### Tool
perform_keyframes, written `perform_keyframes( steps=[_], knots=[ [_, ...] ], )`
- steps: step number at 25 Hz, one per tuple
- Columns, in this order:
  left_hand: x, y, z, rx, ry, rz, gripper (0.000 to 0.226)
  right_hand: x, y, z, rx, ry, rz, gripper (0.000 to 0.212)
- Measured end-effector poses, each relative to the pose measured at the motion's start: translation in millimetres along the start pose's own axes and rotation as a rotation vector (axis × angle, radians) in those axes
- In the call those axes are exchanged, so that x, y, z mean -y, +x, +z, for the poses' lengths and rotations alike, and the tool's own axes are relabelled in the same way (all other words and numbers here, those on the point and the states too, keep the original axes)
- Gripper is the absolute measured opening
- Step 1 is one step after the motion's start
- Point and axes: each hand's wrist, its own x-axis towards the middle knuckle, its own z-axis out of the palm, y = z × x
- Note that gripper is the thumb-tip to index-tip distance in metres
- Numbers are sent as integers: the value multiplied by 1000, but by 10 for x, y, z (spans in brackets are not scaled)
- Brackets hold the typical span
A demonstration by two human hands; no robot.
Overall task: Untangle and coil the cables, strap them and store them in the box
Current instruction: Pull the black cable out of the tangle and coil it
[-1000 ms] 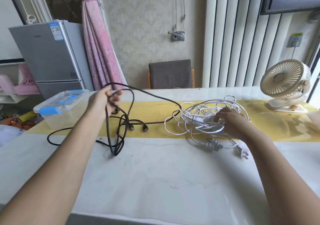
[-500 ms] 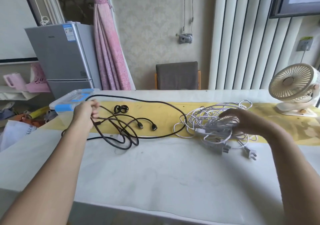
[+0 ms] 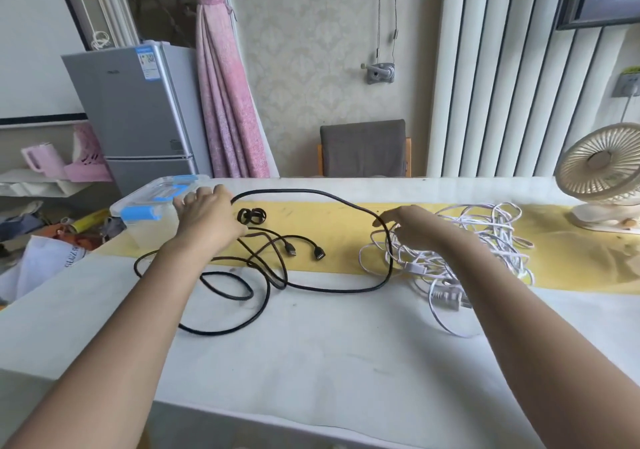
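Beside box: left hand lowered, grip pinching black cable. Right hand quit white tangle, grip spread. Cables nearly apart.

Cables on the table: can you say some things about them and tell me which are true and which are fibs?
1. The black cable lies loose, not coiled. True.
2. The left hand grips the black cable. True.
3. The white cable is in the storage box. False: it lies tangled on the table, partly under the right hand.
4. The storage box is open. False: its lid is on.
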Motion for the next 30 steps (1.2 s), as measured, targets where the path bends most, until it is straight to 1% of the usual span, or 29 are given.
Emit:
perform_keyframes(
  steps=[1, 2, 3, 5, 6, 8, 9, 11, 12, 13, 15, 17, 18, 19, 20, 21, 22, 23, 24, 26, 27, 28, 29, 30],
  knots=[
    [-51, -69, -53, -49, -53, 70, 59, -1, 28, 67, 31, -11, -13, 50],
    [-91, -123, -99, -62, -198, 134, 54, -7, 42, 104, 49, -15, -26, 42],
    [-135, -176, -152, -11, -413, 182, 45, -35, 61, 102, 50, -3, -30, 33],
    [-240, -289, -238, 274, -803, 259, 30, -146, 35, -34, 40, 73, -20, 23],
    [-283, -346, -262, 376, -908, 313, 27, -234, 1, -143, 29, 119, -21, 21],
    [-297, -381, -251, 484, -1054, 395, 31, -401, -109, -366, 30, 239, -27, 16],
    [-278, -382, -240, 537, -1101, 430, 37, -466, -176, -458, 46, 346, -28, 13],
    [-221, -384, -213, 660, -1117, 533, 47, -522, -258, -523, 37, 661, -6, 8],
    [-220, -375, -185, 706, -1098, 574, 51, -537, -240, -517, -31, 760, 7, 5],
    [-241, -375, -147, 743, -1070, 590, 51, -532, -199, -503, -133, 790, 27, 4],
    [-382, -418, -51, 812, -1013, 606, 41, -438, -94, -468, -294, 869, 32, 8],
    [-562, -519, 75, 895, -984, 638, 24, -290, 15, -421, -329, 1090, 15, 8],
    [-639, -563, 115, 930, -963, 664, 19, -221, 49, -402, -340, 1198, 32, 6],
    [-680, -583, 129, 953, -942, 679, 17, -207, 79, -381, -369, 1254, 64, 5],
    [-679, -578, 112, 965, -952, 671, 17, -225, 88, -371, -416, 1235, 111, 6],
    [-646, -545, 70, 965, -1023, 635, 16, -274, 89, -382, -468, 1148, 161, 7],
    [-568, -482, 21, 962, -1172, 571, 15, -361, 76, -405, -498, 1027, 206, 7],
    [-459, -403, -45, 944, -1360, 503, 17, -455, 60, -435, -488, 897, 250, 8],
    [-340, -327, -111, 899, -1524, 461, 23, -545, 39, -469, -437, 748, 299, 10],
    [-124, -217, -276, 786, -1704, 493, 32, -633, 8, -512, -324, 436, 391, 18],
    [-59, -180, -378, 733, -1734, 535, 32, -574, -17, -542, -316, 419, 394, 23],
    [-27, -138, -470, 688, -1732, 572, 32, -450, -53, -574, -309, 547, 326, 34],
    [-23, -94, -557, 652, -1708, 600, 31, -298, -83, -598, -257, 768, 189, 48],
    [-33, -61, -629, 622, -1677, 610, 31, -108, -122, -626, -119, 991, 11, 67]
  ],
)
